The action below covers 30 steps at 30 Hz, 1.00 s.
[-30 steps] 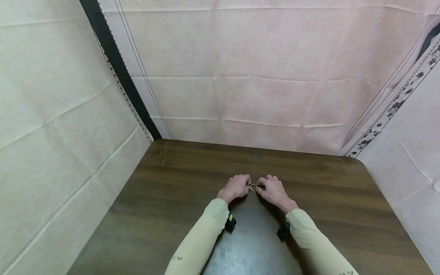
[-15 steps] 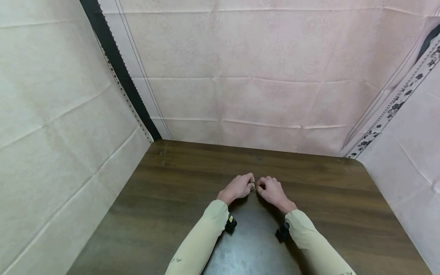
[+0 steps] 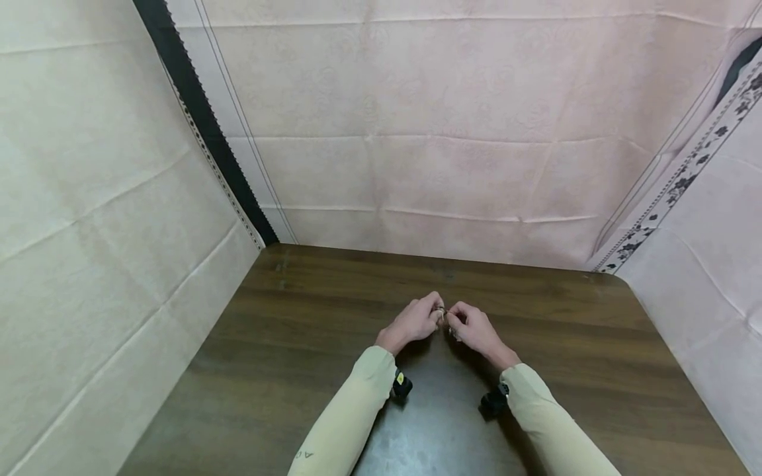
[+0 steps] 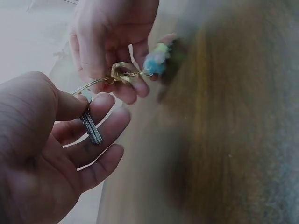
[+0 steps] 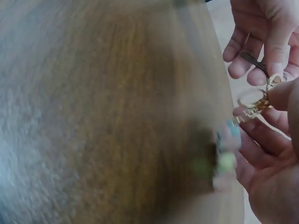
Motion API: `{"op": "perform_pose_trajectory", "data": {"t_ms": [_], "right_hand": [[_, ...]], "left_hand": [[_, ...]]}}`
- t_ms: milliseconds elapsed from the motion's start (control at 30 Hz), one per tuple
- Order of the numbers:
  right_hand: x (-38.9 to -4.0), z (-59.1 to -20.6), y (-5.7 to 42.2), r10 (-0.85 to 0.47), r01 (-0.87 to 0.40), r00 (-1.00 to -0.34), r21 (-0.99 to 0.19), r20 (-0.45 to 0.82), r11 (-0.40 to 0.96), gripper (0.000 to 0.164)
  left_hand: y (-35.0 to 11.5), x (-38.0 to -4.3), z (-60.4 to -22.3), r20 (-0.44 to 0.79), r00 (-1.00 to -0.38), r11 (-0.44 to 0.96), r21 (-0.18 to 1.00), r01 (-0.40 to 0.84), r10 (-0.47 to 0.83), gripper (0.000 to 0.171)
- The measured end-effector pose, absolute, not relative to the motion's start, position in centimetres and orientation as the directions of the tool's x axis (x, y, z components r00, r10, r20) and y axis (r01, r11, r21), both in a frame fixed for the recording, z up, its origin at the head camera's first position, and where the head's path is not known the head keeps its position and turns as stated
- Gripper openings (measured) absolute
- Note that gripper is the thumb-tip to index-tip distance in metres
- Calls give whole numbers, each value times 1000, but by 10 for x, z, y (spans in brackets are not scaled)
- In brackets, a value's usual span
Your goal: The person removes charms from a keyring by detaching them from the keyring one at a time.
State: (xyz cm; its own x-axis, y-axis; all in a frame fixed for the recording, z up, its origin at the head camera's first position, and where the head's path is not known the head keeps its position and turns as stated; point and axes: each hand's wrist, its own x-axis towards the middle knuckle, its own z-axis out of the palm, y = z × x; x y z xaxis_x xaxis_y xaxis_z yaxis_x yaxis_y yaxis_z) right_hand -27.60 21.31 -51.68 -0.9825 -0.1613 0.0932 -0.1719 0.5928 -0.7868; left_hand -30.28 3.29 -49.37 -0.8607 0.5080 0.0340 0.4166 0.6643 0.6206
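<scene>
Near the far middle of the table, my left hand (image 3: 417,320) and right hand (image 3: 477,329) almost meet over a small keychain. Between thumb and index finger, my left hand pinches a silver key (image 4: 92,127) at its head, together with a gold split ring (image 4: 86,87). My right hand pinches the ring's other side, close to where a gold clasp (image 4: 122,73) and short chain join it. From the chain dangles a blurred charm (image 5: 227,154) in blue, yellow-green and pink, below my right fingers. Whether the key is threaded on the ring cannot be told.
The hands work above a brown wood-patterned table (image 3: 286,344). Pale cloth (image 3: 464,132) hangs behind its far edge and along both sides. Dark cameras (image 3: 402,385) are strapped at the wrists.
The ring was visible between the hands a second ago and is now mostly covered by fingers. Both hands have shifted slightly; the left has risen and turned, and the charm shows below the right.
</scene>
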Motion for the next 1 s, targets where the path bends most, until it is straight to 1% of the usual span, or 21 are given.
{"op": "perform_pose_trajectory", "data": {"t_ms": [233,400,600,833,1000], "right_hand": [[-272,-502,218,-192,-165,-979,-808,65,566,17],[-270,-486,222,-180,-154,-982,-823,65,546,19],[-266,-466,222,-178,-181,-979,-832,101,524,22],[-266,-457,221,-181,-194,-976,-848,118,493,31],[-265,-452,220,-177,-200,-976,-860,131,469,27]], "left_hand": [[33,-303,-490,29,-862,616,686,386,507,4],[29,-300,-480,74,-857,566,722,399,510,3],[25,-294,-465,149,-843,520,728,447,516,5],[24,-289,-456,202,-835,498,722,480,512,10],[24,-287,-455,249,-819,483,705,519,516,11]]}}
